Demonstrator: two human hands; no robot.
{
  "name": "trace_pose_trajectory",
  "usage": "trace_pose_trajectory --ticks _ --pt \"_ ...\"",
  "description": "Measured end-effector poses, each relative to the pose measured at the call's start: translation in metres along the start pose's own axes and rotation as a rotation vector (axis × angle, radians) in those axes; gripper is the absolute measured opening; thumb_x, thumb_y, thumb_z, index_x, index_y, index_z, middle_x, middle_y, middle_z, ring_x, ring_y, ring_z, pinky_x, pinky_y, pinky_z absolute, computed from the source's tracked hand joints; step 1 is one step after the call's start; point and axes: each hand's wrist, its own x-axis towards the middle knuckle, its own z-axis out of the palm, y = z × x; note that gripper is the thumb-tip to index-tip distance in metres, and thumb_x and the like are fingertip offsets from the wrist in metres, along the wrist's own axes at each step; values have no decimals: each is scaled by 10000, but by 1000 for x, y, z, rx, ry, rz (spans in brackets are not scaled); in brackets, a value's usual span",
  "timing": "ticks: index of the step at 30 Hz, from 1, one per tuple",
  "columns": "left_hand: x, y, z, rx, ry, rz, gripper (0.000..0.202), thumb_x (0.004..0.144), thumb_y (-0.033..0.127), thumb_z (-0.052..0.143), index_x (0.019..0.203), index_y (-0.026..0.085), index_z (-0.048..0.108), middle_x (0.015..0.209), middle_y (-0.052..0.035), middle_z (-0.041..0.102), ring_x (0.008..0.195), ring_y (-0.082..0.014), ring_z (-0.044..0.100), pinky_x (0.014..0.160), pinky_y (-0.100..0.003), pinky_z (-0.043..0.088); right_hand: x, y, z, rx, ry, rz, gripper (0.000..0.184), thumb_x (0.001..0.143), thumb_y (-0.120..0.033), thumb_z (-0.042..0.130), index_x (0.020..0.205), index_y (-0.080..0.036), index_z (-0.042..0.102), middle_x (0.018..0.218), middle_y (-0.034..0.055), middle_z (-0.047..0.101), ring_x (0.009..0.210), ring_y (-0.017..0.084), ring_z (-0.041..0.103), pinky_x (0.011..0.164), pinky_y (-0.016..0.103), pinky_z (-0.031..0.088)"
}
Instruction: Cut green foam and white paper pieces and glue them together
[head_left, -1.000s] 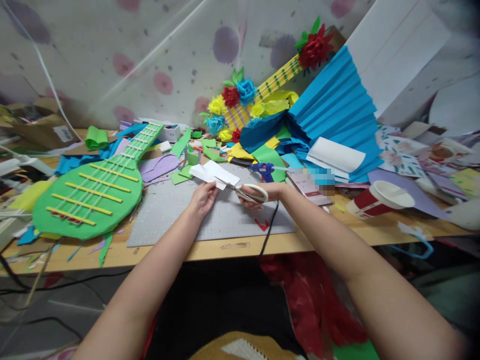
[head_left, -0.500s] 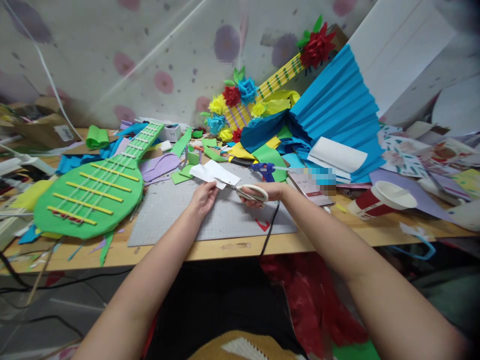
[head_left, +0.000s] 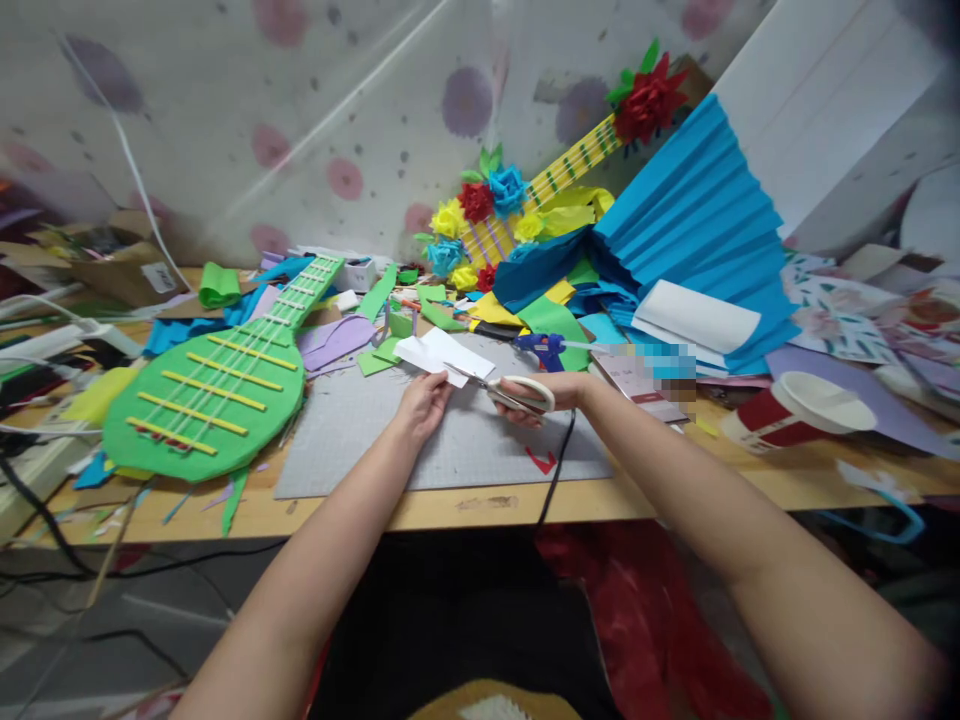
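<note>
Right hand [head_left: 561,390] is closed through the white loops of the scissors [head_left: 525,393]. The blades point left and slightly away, tips meeting the right edge of the white paper [head_left: 442,353]. Whether the blades are parted is too small to tell.

Left hand [head_left: 424,400] pinches the paper's near edge and holds it just above the grey cutting mat [head_left: 360,440]. The paper lies directly left of the right hand, its long axis roughly in line with the blades. The left hand is the nearer, already touching it.

Surface: wooden counter [head_left: 750,482], crowded with scraps. Green paper guitar [head_left: 206,405] left of the left hand; blue glue gun [head_left: 544,347] just beyond the right; red paper cup [head_left: 795,405], tipped, well to the right. Blue pleated fan [head_left: 697,230] behind, against a flowered wall.
</note>
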Motion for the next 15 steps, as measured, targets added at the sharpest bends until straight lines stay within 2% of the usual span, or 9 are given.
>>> trace_pose_trajectory --ticks 9,15 --pt "-2 -1 0 25 34 -1 197 726 -53 504 640 124 527 630 -2 601 600 -48 579 736 -157 479 2 0 -4 -19 -29 8 532 785 -637 446 913 -121 476 648 11 500 533 93 490 460 238 458" --pt "-6 -2 0 68 -34 70 145 704 -24 548 665 114 528 685 -28 627 651 -79 602 727 -202 481 3 3 -5 -15 -19 -20 535 785 -641 440 904 -120 477 648 13 513 524 84 484 434 214 427"
